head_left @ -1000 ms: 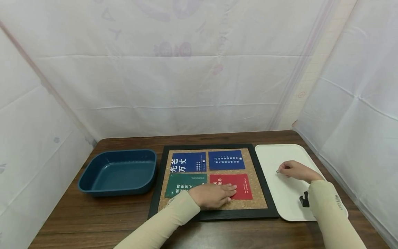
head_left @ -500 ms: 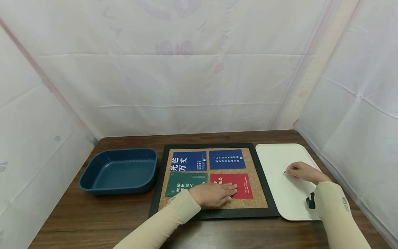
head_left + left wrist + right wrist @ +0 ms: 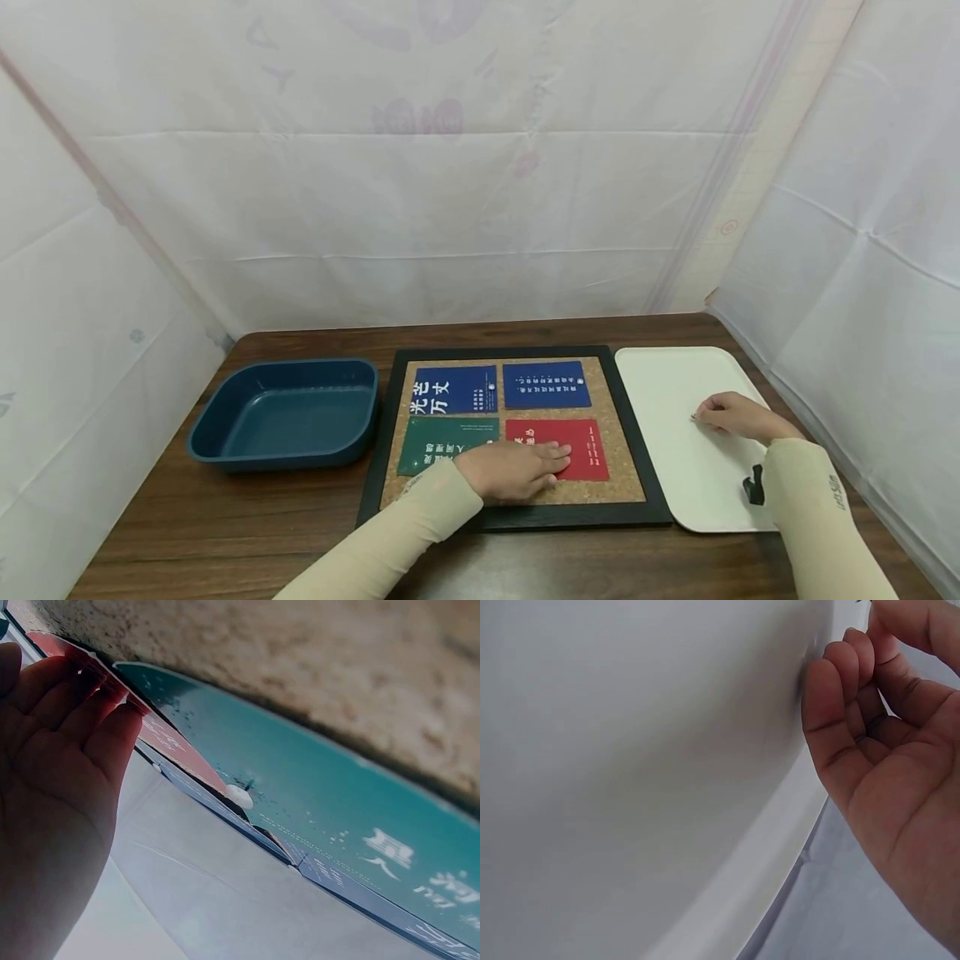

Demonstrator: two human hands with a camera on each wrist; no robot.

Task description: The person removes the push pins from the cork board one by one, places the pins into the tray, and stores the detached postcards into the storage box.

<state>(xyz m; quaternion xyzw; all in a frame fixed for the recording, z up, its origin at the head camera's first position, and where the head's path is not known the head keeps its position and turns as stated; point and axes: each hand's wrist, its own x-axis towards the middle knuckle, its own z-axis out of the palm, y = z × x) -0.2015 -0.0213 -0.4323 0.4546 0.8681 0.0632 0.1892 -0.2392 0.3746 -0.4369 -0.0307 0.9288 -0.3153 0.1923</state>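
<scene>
My left hand lies with straight fingers on a red card on a black-framed cork board. In the left wrist view, the fingertips touch the red card, and a white pin head shows at the edge of the green card. My right hand is over the white tray, thumb and forefinger pinching a small shiny pin. Most of that pin is hidden; only a dark tip shows at the top of the right wrist view. The other fingers of the right hand are curled.
Two blue cards lie along the far part of the board, above the green and red ones. A deep teal basin stands to the left on the wooden table. White sheeting hangs behind and at both sides.
My right hand has moved slightly right over the tray with the pin, the little black device by its cuff moving along. My left hand has stayed on the red card.
</scene>
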